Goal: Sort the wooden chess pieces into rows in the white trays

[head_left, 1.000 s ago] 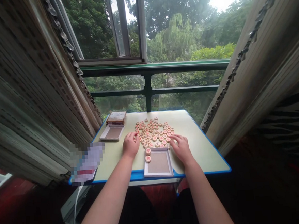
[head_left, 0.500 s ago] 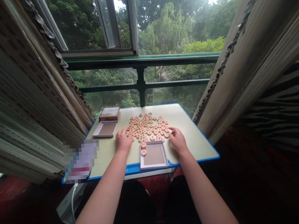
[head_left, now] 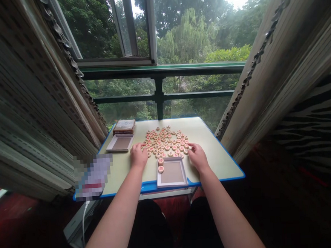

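Note:
Many round wooden pieces with red or dark characters [head_left: 166, 142] lie spread over the pale table [head_left: 219, 161]. My left hand [head_left: 138, 155] rests at the left edge of the spread, fingers apart and bent over the tabletop, with nothing seen in it. At the right edge is my right hand [head_left: 197, 155], its fingers loosely curled and apart beside the nearest pieces, holding nothing visible. Between my forearms, a shallow white box tray [head_left: 183, 172] sits at the front edge. Two red-marked pieces [head_left: 161, 165] are in its upper left corner, one above the other.
A second shallow tray [head_left: 120, 143] stands at the back left, in front of a stacked box [head_left: 124, 126]. A blurred flat object [head_left: 94, 177] with a white cable [head_left: 84, 220] lies at the front left corner. Curtains flank the window.
The view has shifted slightly, so the table sits a little lower and further right. Both hands stay beside the pieces with little visible movement.

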`<action>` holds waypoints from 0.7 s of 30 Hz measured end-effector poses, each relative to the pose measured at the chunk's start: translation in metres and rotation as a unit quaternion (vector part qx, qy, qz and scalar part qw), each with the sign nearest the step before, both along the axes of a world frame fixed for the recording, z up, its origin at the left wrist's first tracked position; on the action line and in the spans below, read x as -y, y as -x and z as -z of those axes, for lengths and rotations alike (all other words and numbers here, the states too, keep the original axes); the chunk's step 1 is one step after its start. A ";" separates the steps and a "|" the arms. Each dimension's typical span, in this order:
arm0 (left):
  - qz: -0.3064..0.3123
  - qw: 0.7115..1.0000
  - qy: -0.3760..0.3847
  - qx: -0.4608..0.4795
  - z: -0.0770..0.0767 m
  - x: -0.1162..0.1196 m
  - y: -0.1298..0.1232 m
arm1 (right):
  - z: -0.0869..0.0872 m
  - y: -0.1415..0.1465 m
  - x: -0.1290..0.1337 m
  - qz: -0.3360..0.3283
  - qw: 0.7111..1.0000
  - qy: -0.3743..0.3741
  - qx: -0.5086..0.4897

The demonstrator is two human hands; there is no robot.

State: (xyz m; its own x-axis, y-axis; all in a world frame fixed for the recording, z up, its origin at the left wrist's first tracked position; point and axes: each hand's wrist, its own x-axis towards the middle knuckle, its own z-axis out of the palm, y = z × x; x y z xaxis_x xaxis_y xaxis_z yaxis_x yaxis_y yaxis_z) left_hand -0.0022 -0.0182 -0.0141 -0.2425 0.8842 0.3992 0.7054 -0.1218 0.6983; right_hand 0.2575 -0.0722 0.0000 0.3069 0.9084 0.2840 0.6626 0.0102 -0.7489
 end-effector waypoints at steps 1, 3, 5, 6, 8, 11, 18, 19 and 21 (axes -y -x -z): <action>-0.002 1.000 -0.003 0.009 0.000 0.000 0.001 | 0.000 0.000 0.000 -0.001 1.000 0.000 0.001; -0.007 1.000 -0.004 0.026 0.001 0.000 0.001 | -0.001 0.000 0.001 -0.006 1.000 -0.002 0.001; -0.002 1.000 0.004 0.027 0.000 0.000 0.002 | -0.001 0.000 0.000 -0.011 1.000 -0.005 0.000; 0.004 1.000 0.010 0.022 -0.001 0.001 0.001 | 0.000 -0.001 0.000 -0.013 1.000 -0.008 -0.001; 0.016 1.000 0.021 0.008 -0.002 0.001 0.001 | 0.001 -0.001 -0.001 -0.017 1.000 -0.016 -0.002; 0.024 0.999 0.024 -0.008 -0.004 0.002 -0.001 | 0.004 -0.001 -0.003 -0.021 1.000 -0.023 0.002; 0.065 0.990 0.045 -0.120 -0.007 0.003 -0.010 | 0.005 0.002 -0.004 -0.024 0.999 -0.027 0.018; 0.072 0.987 0.055 -0.134 -0.008 0.004 -0.012 | 0.005 0.002 -0.004 -0.025 0.999 -0.026 0.020; 0.084 0.982 0.067 -0.155 -0.010 0.005 -0.015 | 0.005 0.002 -0.004 -0.027 0.999 -0.022 0.029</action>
State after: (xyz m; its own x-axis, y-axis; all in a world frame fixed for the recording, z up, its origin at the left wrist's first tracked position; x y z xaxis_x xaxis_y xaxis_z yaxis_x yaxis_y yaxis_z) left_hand 0.0126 -0.0230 -0.0042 0.0259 0.9509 0.3083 0.8641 -0.1764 0.4713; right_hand 0.2557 -0.0684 -0.0046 0.2400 0.9093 0.3398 0.7019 0.0793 -0.7079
